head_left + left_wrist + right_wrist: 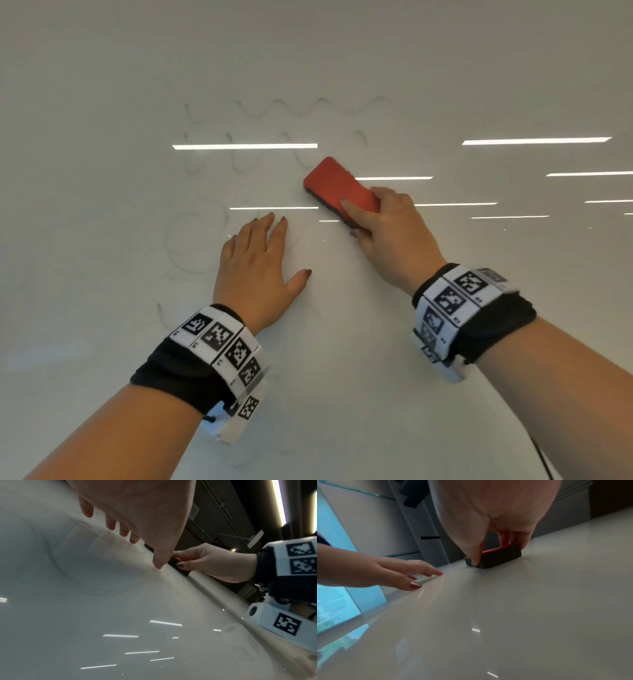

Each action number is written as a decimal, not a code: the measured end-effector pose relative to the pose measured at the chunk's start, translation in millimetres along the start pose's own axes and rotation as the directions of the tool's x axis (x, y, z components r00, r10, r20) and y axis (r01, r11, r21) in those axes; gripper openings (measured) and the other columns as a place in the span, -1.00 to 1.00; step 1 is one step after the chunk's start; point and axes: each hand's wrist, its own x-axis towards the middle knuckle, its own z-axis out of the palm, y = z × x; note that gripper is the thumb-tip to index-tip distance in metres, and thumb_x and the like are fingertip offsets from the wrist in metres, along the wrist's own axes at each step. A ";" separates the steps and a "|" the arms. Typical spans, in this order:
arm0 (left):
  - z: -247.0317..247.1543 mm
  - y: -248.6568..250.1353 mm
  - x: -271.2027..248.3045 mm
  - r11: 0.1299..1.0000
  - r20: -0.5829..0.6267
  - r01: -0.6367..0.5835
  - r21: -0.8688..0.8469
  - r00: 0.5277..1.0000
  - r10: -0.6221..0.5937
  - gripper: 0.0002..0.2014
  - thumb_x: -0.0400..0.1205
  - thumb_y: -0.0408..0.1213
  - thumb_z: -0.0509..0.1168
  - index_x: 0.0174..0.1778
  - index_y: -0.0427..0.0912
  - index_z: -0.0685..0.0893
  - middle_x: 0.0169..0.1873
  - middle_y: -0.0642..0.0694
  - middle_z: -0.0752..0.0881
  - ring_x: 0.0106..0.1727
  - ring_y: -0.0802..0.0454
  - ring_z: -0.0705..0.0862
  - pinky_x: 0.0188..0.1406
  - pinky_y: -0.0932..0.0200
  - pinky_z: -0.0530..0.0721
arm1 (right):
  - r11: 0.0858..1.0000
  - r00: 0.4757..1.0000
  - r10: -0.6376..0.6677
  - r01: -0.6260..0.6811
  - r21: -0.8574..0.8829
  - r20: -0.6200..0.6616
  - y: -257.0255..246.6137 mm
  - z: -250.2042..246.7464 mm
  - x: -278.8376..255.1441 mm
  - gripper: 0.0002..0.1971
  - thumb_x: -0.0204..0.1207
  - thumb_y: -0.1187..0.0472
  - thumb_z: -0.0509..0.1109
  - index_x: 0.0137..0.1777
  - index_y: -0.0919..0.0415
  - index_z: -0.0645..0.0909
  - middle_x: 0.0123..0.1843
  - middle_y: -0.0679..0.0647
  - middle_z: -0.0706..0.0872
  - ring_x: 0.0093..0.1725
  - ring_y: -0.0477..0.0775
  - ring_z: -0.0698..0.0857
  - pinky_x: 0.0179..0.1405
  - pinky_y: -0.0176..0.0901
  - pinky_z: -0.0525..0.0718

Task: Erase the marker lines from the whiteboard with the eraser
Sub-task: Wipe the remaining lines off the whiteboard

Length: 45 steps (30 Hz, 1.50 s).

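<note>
The eraser, a red-backed block with a dark felt sole, lies flat on the whiteboard right of the middle, and the right hand grips its near end, thumb on one long side and fingers over the other. Its long axis runs on a slant, the free end pointing up and to the left, toward the faint loops of the second wavy line. The left hand rests open, fingers straight and spread, flat on the board just left of the eraser and apart from it. As for progress, my judgement is that the work is partly done: the marks look pale and ghosted rather than dark, yet much is left. A wavy line across the top, the row of loops beneath it, a round swirl beside the left hand, and thin traces lower left all show. The patch between the hands and to the right looks clean.
</note>
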 end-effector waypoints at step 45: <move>11.8 -6.2 5.6 0.997 -0.031 -0.055 -0.051 0.998 0.053 -0.19 0.51 0.34 -0.27 0.66 0.01 -0.07 0.66 -0.01 -0.01 0.65 -0.02 -0.01 0.59 0.01 0.02 | 0.913 0.987 0.122 -0.152 -0.379 -0.104 23.7 -22.7 92.4 -0.49 0.67 0.02 0.09 0.62 -0.08 0.13 0.20 0.31 0.48 0.15 0.32 0.48 0.06 0.10 0.41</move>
